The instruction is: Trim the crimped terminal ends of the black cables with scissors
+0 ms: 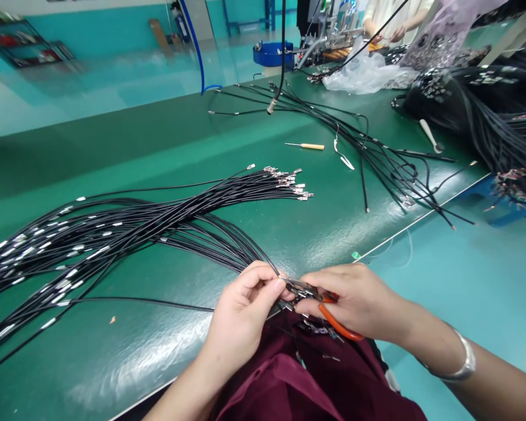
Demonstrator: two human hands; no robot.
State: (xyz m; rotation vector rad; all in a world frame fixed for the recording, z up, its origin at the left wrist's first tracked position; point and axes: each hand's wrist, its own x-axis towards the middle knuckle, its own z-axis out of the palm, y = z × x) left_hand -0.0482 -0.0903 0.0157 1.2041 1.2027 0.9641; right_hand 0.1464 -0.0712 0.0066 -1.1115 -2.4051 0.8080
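Note:
My left hand (248,307) pinches a black cable (269,264) near its end, at the table's front edge. My right hand (355,298) is wrapped round orange-handled pliers (339,323), whose jaws meet the cable ends by my left fingertips. The exact contact at the jaws is too small to make out. Below the hands, small metal pieces (318,326) lie on the dark red cloth (284,374) over my lap. A large bundle of black cables (158,222) with white labels stretches across the left of the table, metal connectors (300,188) at its right end.
On the green table (166,158) lie a yellow-handled pick (312,147), a white strip (346,161) and loose cables (355,137). A hose with a metal tip (272,106) hangs above. Cable heaps (456,99) stand at right; another person's hands (397,34) work at the back.

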